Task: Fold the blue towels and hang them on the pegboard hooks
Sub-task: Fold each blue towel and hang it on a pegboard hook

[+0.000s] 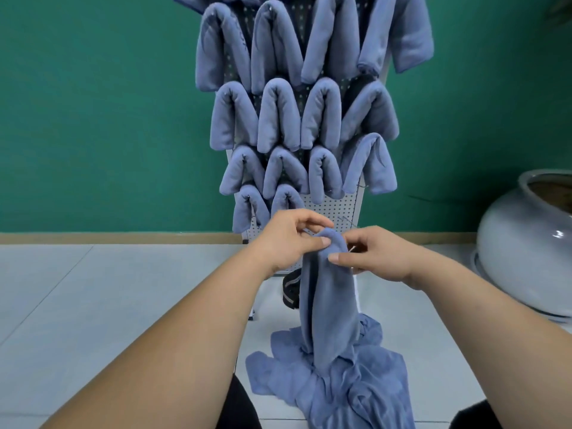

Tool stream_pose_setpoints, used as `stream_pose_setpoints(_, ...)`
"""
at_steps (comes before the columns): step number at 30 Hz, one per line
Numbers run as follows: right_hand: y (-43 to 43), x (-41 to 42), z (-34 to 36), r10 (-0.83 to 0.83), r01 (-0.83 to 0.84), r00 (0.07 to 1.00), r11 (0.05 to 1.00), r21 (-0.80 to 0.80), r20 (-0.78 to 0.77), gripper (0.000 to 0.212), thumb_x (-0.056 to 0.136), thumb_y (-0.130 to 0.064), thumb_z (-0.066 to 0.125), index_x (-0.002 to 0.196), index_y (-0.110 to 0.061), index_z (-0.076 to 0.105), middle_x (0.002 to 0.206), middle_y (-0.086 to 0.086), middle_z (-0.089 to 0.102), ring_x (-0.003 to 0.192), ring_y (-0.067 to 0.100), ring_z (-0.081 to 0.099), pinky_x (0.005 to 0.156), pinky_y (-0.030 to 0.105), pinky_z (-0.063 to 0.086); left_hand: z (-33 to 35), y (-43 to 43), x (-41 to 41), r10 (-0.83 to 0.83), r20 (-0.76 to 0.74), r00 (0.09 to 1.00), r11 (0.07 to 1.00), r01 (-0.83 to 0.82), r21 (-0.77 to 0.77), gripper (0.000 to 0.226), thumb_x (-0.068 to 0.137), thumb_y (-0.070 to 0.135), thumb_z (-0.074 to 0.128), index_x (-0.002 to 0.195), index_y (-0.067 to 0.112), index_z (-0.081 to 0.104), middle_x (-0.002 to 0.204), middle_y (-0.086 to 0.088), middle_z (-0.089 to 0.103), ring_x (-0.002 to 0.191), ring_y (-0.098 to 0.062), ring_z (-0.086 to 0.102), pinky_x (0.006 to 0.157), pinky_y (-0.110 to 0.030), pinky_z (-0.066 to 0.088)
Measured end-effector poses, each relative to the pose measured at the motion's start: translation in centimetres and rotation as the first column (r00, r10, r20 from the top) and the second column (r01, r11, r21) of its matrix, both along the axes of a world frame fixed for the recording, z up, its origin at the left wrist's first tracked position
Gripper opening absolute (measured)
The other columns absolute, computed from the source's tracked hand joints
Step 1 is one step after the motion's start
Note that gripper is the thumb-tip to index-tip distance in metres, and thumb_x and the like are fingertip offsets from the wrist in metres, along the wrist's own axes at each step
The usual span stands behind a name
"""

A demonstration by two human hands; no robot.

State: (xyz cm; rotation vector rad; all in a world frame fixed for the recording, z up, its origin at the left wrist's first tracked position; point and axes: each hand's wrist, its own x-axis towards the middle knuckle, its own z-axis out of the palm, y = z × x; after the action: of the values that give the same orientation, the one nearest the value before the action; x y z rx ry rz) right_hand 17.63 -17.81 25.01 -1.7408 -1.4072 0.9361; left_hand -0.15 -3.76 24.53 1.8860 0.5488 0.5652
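A folded blue towel (329, 305) hangs down in front of the lower part of the pegboard (337, 209). My left hand (288, 239) pinches its top fold from the left. My right hand (374, 255) pinches it from the right, beside a thin metal hook (351, 226). Several folded blue towels (278, 119) hang in rows over the board's hooks, covering most of it. A heap of loose blue towels (340, 388) lies on the floor below the held one.
A large pale ceramic pot (526, 243) stands on the floor at the right. A green wall (93, 119) with a wooden skirting is behind the board. A black wheel (291, 289) shows at the stand's foot. The floor is pale tile (93, 289).
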Motion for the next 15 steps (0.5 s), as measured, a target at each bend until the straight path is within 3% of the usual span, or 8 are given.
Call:
stream_pose_setpoints(3,0.6,0.6,-0.4,-0.077,0.07,0.983,0.996,0.047,0.165,0.027,0.09,-0.037,0.082,0.082,-0.014,0.07,0.065,-0.006,0.055,0.062,0.01,0.045,0.064,0.028,0.039,-0.3,0.5,0.1,0.04,-0.039,0.998,0.998,-0.038,0.056,0.026,0.09,0.01,0.082,0.113,0.021,0.078,0.101,-0.001,0.077,0.079,-0.002,0.062,0.093,-0.028,0.057)
stream_pose_setpoints(7,1.3,1.8,-0.8,-0.076,0.063,0.984,0.995,0.08,0.16,0.025,0.09,-0.037,0.083,0.085,-0.016,0.07,0.079,0.014,0.07,0.068,0.014,0.053,0.069,0.033,0.043,-1.0,1.8,-0.1,0.043,-0.109,0.993,0.995,-0.032,0.096,0.019,0.091,0.014,0.081,0.107,0.022,0.079,0.097,-0.002,0.076,0.071,-0.004,0.058,0.084,-0.026,0.056)
stream_pose_setpoints(10,2.1,2.5,-1.2,-0.121,0.109,0.988,0.987,0.122,0.098,0.018,0.093,-0.032,0.079,0.087,-0.018,0.069,0.074,0.002,0.067,0.069,0.015,0.051,0.069,0.033,0.04,-1.5,2.3,0.2,0.046,-0.142,0.989,0.995,-0.034,0.09,0.01,0.091,0.022,0.083,0.1,0.021,0.078,0.095,-0.008,0.076,0.072,-0.008,0.06,0.085,-0.037,0.06)
stream_pose_setpoints(12,2.8,2.7,-1.4,-0.164,0.145,0.981,0.976,0.165,0.105,0.015,0.094,-0.03,0.078,0.088,-0.021,0.069,0.074,-0.003,0.066,0.067,0.013,0.053,0.068,0.031,0.044,-1.6,2.4,0.5,0.041,-0.147,0.988,0.998,-0.034,0.046,0.012,0.091,0.024,0.083,0.096,0.017,0.074,0.086,-0.006,0.074,0.072,-0.011,0.061,0.082,-0.037,0.06)
stream_pose_setpoints(15,3.6,2.9,-1.7,-0.279,0.211,0.927,0.94,0.266,0.25,0.012,0.092,-0.032,0.079,0.087,-0.028,0.068,0.08,-0.011,0.069,0.068,0.007,0.059,0.069,0.027,0.046,-1.5,2.5,0.8,0.043,-0.107,0.993,0.997,-0.049,-0.06,0.018,0.092,0.021,0.081,0.097,0.009,0.069,0.08,-0.013,0.072,0.073,-0.015,0.065,0.075,-0.032,0.06)
